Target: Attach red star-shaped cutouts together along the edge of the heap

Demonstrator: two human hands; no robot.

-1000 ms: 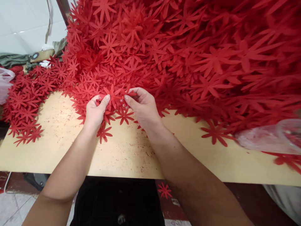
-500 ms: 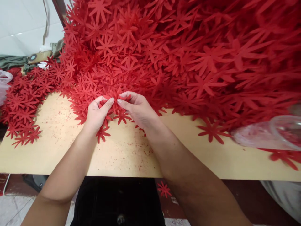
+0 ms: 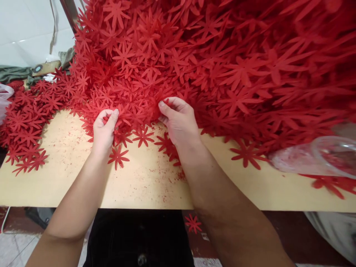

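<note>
A huge heap of red flower-shaped cutouts (image 3: 150, 40) fills the back of the pale table (image 3: 133, 185). At the heap's front edge, my left hand (image 3: 105, 126) pinches a red cutout between thumb and fingers. My right hand (image 3: 176, 116), farther right and apart from the left, is closed with a bit of red at its fingertips. Just in front of the heap, between my hands, lies a loose cutout (image 3: 143, 136). Another loose cutout (image 3: 118, 157) rests beside my left wrist.
A clear plastic container (image 3: 308, 155) lies at the right. At the far left are a pale plastic bag (image 3: 4, 102) and green cloth (image 3: 15, 73). Red crumbs dot the table. One cutout (image 3: 193, 223) is below the table's front edge.
My hands have moved apart, the left one slightly left and the right one right and a little up. More of the cutouts between and beneath them now shows.
</note>
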